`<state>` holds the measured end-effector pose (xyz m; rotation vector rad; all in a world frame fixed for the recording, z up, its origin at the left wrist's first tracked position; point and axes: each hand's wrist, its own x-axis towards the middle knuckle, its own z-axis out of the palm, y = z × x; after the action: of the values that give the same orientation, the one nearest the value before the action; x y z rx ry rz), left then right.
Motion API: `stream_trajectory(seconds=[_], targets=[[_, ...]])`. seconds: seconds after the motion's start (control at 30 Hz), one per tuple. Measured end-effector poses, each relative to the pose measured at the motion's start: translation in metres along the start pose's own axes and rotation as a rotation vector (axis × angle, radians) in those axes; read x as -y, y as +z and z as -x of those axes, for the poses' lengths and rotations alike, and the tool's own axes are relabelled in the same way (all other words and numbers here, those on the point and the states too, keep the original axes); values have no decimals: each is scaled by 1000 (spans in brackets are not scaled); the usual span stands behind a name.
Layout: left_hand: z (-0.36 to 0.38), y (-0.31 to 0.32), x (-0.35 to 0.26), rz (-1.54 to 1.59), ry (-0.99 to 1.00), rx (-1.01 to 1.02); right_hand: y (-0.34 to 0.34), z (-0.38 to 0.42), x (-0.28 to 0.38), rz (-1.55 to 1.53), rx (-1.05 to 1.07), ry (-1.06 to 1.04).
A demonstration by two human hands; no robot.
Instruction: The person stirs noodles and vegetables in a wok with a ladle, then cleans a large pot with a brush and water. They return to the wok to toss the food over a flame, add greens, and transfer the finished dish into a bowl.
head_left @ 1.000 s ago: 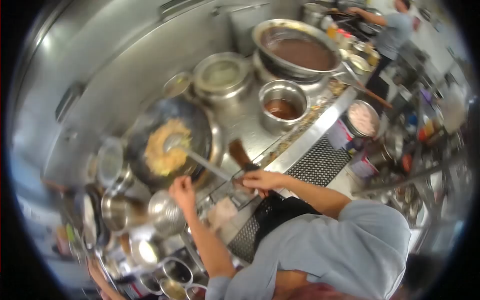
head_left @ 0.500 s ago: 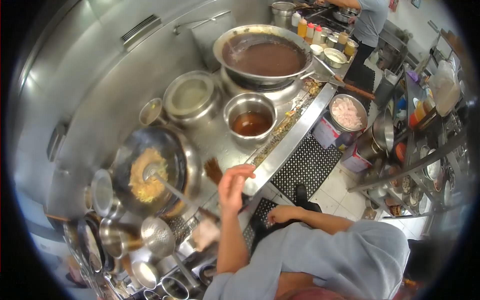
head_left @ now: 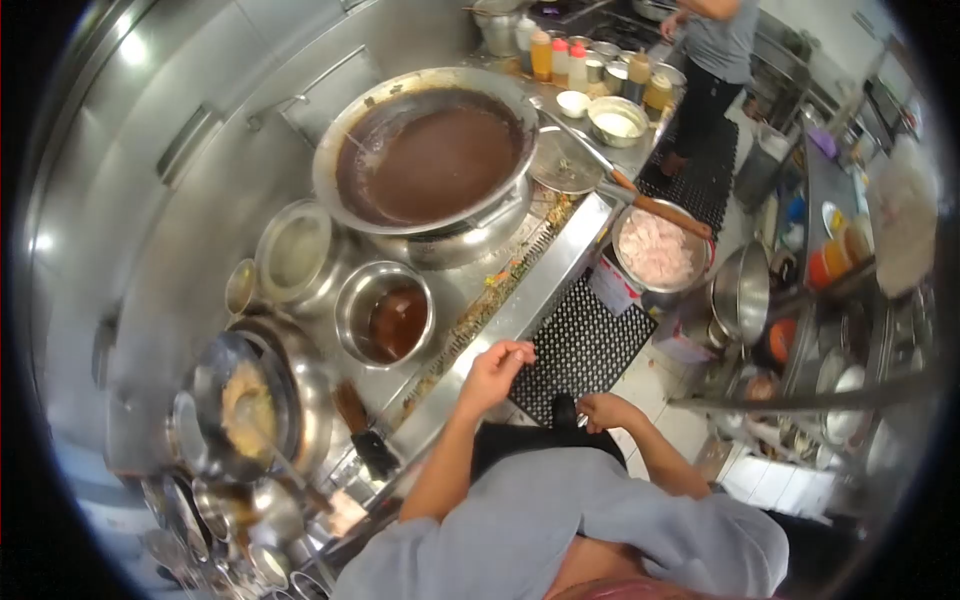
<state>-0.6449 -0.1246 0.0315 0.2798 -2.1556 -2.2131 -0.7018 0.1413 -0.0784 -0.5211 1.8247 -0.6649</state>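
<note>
My left hand (head_left: 492, 378) hangs in the air over the steel front edge of the cooking range, its fingers curled in and nothing visible in them. My right hand (head_left: 608, 411) is lower, in front of my body above the floor, with its fingers closed and no object showing. Neither hand touches anything. Nearest to the left hand are a brush (head_left: 362, 430) with a dark handle and a steel pot (head_left: 429, 325) of brown liquid. Further left, a ladle (head_left: 290, 470) rests in a wok (head_left: 287, 380) with yellowish food.
A large wok (head_left: 330, 190) of dark brown sauce sits on the range. Beyond the edge, a pot of pale raw meat pieces (head_left: 655, 248) stands below a wooden-handled tool (head_left: 660, 210). Squeeze bottles (head_left: 560, 60) line the back. Another person (head_left: 715, 50) stands there. Shelves (head_left: 800, 400) are at right.
My view has shifted right along the range, so the food wok sits further left. Both hands have moved with me, and my left hand's fingers have curled in. The ladle stays in the wok.
</note>
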Motion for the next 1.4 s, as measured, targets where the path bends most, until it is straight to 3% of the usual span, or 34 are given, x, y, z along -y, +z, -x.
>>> stream_trajectory(seconds=[0.03,0.07,0.17,0.23,0.27,0.5,0.57,0.67,0.73,0.83,0.87,0.93,0.97,1.0,1.03,1.07,1.13,1.2,1.27,1.33,1.37,1.4], targets=[[-6,2,-1,-18,-76,32,-7,-5,-7,-37,-57,-80],[-12,1,-4,-20,-115,48,-14,-14,-14,217,-225,-283],[-34,-6,-3,21,-106,23,-54,-26,37,127,-222,-301],[-47,-12,1,80,-110,29,-91,-25,97,70,-26,-232],[-55,-18,6,163,-89,7,-101,-30,122,73,-39,-214],[-90,-52,31,343,-139,-222,-193,-24,264,261,-31,-404],[-96,-60,26,416,-150,-214,-215,-34,290,192,-105,-595],[-99,-68,29,392,-127,-353,-260,-94,327,359,-66,-912],[-95,-68,26,397,-125,-466,-297,-160,346,507,-13,-834],[-87,-58,11,322,-140,-678,-339,-268,343,1117,42,-582],[-84,-49,22,379,-137,-805,-338,-299,330,1385,103,-631],[-75,-32,20,377,-140,-967,-318,-318,349,1199,399,-588],[-71,-16,27,431,-131,-1076,-301,-292,395,1298,486,-327],[-68,-2,34,489,-138,-1163,-314,-386,356,1461,530,-593],[-70,12,26,571,-128,-1265,-310,-377,384,1570,421,-676],[-70,24,27,553,-179,-1325,-297,-358,418,1532,263,-480],[-71,51,33,547,-188,-1413,-332,-640,322,1612,24,-869],[-69,72,35,561,-180,-1470,-312,-691,343,1466,-58,-1368],[-72,93,34,565,-196,-1541,-303,-666,403,1317,-134,-1681],[-72,108,37,558,-214,-1616,-291,-766,453,1436,-618,-1583],[-72,114,38,554,-241,-1645,-268,-702,476,1202,-698,-1481],[-70,119,20,521,-313,-1666,-235,-581,508,947,-762,-1395]])
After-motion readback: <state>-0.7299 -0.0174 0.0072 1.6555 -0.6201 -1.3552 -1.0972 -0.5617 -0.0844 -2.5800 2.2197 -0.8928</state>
